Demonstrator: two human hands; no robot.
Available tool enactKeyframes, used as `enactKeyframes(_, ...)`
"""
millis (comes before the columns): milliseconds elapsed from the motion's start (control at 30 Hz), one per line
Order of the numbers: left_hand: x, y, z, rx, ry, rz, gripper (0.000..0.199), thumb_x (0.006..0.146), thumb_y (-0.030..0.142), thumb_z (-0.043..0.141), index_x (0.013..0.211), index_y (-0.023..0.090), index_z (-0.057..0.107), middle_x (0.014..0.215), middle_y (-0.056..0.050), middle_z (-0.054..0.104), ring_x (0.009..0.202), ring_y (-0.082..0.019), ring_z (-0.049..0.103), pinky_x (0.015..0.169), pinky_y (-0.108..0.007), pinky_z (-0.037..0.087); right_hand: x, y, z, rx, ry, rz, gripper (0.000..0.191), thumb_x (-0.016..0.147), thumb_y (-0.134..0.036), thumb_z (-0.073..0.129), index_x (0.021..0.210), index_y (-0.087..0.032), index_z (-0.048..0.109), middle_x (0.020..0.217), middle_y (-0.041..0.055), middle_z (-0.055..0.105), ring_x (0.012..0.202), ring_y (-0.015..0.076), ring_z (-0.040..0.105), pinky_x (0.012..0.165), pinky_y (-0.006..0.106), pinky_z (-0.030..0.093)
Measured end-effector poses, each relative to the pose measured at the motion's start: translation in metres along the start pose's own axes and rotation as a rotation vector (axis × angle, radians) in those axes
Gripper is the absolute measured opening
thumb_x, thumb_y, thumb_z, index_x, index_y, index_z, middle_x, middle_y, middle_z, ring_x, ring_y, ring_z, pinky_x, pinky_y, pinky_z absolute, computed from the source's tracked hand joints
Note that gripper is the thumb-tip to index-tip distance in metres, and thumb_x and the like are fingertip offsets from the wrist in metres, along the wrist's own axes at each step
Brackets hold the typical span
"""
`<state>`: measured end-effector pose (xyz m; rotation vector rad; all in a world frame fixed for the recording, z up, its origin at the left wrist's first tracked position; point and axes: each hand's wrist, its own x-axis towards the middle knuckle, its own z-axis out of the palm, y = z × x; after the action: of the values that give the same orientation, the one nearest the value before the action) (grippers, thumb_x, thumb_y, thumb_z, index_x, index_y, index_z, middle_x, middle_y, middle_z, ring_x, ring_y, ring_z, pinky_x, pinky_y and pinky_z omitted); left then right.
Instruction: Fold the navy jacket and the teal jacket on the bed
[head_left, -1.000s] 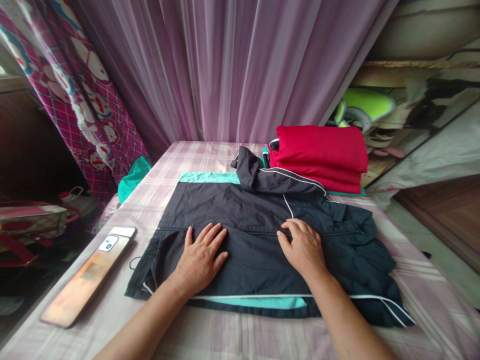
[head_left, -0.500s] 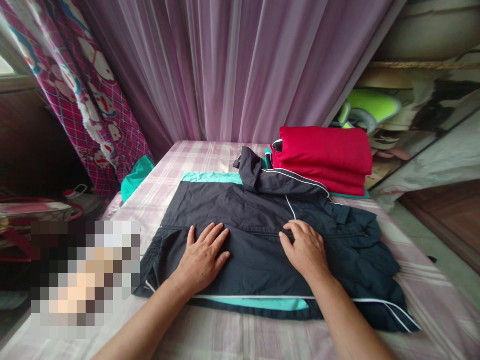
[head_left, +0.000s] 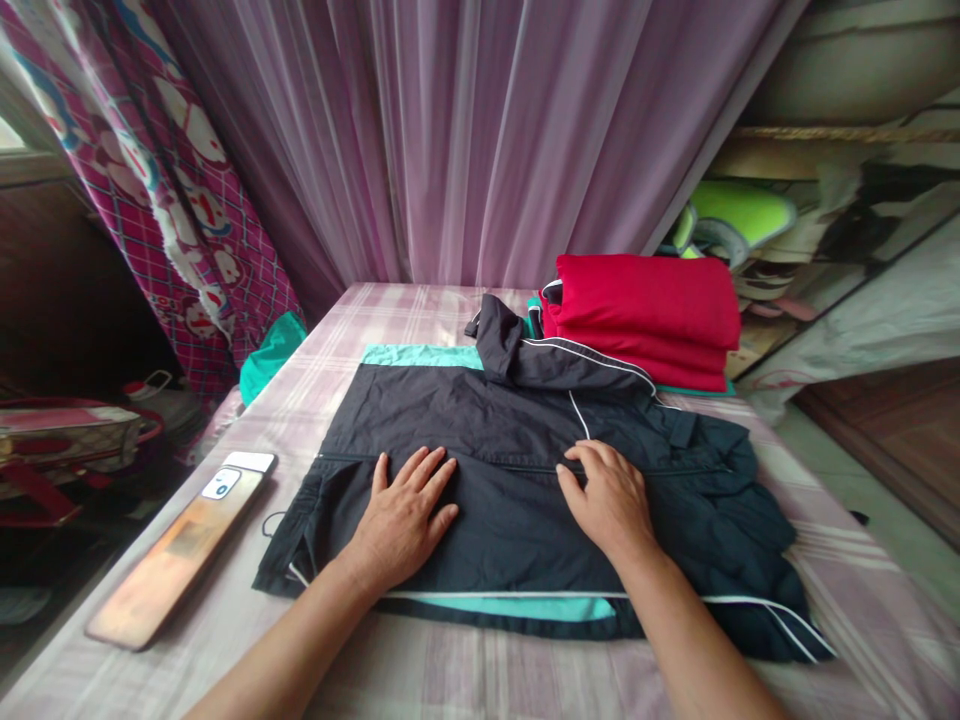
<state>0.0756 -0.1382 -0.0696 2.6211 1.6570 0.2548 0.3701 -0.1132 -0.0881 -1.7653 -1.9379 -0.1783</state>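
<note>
A dark jacket [head_left: 495,530] with white piping and a turquoise lining lies spread sideways across the table, its zip running left to right. My left hand [head_left: 405,510] rests flat on its left half, fingers spread just below the zip. On the right half, my right hand [head_left: 606,490] lies palm down with its fingers slightly bent and apart, the tips near the zip. Neither hand grips the cloth. One sleeve [head_left: 585,362] is folded over along the far side, and turquoise lining shows at the near and far edges.
Behind the jacket at the right stands a folded stack of red cloth [head_left: 645,320]. A phone [head_left: 180,560] lies at the table's left side. Turquoise fabric [head_left: 271,358] hangs at the far left edge. A purple curtain [head_left: 465,140] closes off the back; the checked tablecloth [head_left: 420,310] covers the table.
Both hands stay in the same places on the jacket. The view has shifted very slightly; the blurred patch at the left is gone, and the phone shows there.
</note>
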Motion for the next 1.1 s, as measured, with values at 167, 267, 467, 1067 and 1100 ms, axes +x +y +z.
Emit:
enactKeyframes(167, 0.0, 0.0, -0.001, -0.009, -0.022, 0.001, 0.054, 0.101, 0.049, 0.038, 0.151, 0.03, 0.041, 0.155, -0.009, 0.047, 0.144, -0.03, 0.04, 0.12, -0.068, 0.014, 0.0, 0.001, 0.0, 0.002, -0.017, 0.003, 0.013, 0.091, -0.027, 0.054, 0.097, -0.021, 0.063, 0.114, 0.0095, 0.068, 0.109, 0.0256, 0.06, 0.091, 0.038, 0.041)
enactKeyframes(267, 0.0, -0.001, 0.0, -0.001, -0.001, 0.004, 0.054, 0.1, 0.049, 0.039, 0.151, 0.031, 0.042, 0.154, -0.008, 0.048, 0.144, -0.029, 0.04, 0.121, -0.067, 0.013, 0.0, 0.0, 0.0, 0.0, -0.013, 0.006, 0.013, 0.09, -0.027, 0.054, 0.096, -0.021, 0.063, 0.114, 0.0093, 0.068, 0.108, 0.0254, 0.06, 0.091, 0.038, 0.041)
enactKeyframes(467, 0.001, 0.0, 0.0, 0.005, 0.001, 0.004, 0.054, 0.1, 0.048, 0.039, 0.151, 0.031, 0.041, 0.155, -0.008, 0.048, 0.144, -0.029, 0.041, 0.121, -0.066, 0.014, 0.0, -0.001, -0.001, 0.003, -0.002, 0.004, 0.012, 0.089, -0.026, 0.055, 0.097, -0.022, 0.064, 0.113, 0.0094, 0.068, 0.107, 0.0251, 0.06, 0.092, 0.038, 0.042)
enactKeyframes(1067, 0.002, -0.007, 0.01, 0.049, 0.002, 0.013, 0.057, 0.1, 0.054, 0.036, 0.154, 0.034, 0.036, 0.16, -0.009, 0.04, 0.149, -0.032, 0.033, 0.118, -0.069, 0.018, 0.002, -0.005, -0.001, 0.023, -0.022, 0.052, 0.011, 0.089, -0.024, 0.055, 0.096, -0.021, 0.064, 0.111, 0.0083, 0.068, 0.108, 0.0238, 0.059, 0.093, 0.037, 0.04)
enactKeyframes(1100, 0.003, -0.007, 0.011, 0.049, 0.01, 0.013, 0.057, 0.1, 0.053, 0.037, 0.154, 0.034, 0.037, 0.159, -0.009, 0.041, 0.148, -0.031, 0.033, 0.118, -0.069, 0.018, 0.003, -0.005, -0.002, 0.024, -0.027, 0.059, 0.011, 0.089, -0.024, 0.056, 0.096, -0.021, 0.064, 0.111, 0.0083, 0.068, 0.108, 0.0237, 0.059, 0.093, 0.037, 0.04)
